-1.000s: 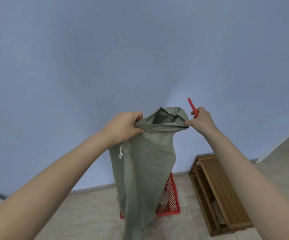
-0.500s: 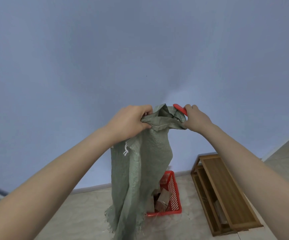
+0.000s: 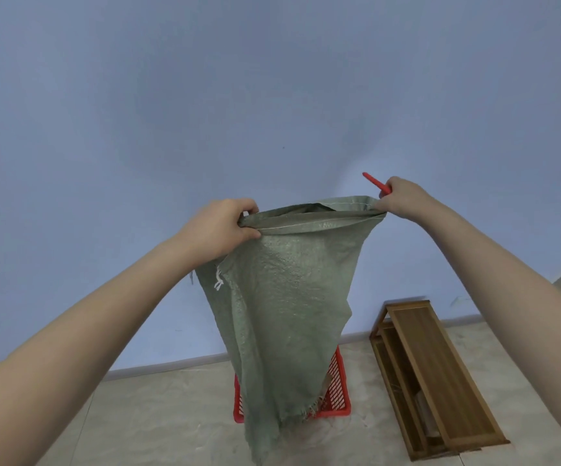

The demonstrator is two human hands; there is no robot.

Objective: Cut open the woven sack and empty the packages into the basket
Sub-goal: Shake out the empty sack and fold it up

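A green woven sack (image 3: 286,311) hangs upside down in front of me, its sewn hem stretched flat at the top and its frayed cut end dangling below. My left hand (image 3: 220,227) grips the hem's left corner. My right hand (image 3: 402,198) grips the right corner and also holds a red cutter (image 3: 376,183) that sticks up to the left. The sack hangs over a red plastic basket (image 3: 338,395) on the floor and hides most of it; its contents cannot be made out.
A low wooden shelf rack (image 3: 437,375) lies on the tiled floor (image 3: 171,415) right of the basket, against the blue wall (image 3: 272,95). A pale skirting strip runs along the wall's foot.
My hands have moved apart, pulling the bunched hem out wide and flat. The sack now spreads broader and covers more of the basket. The red cutter points up again.
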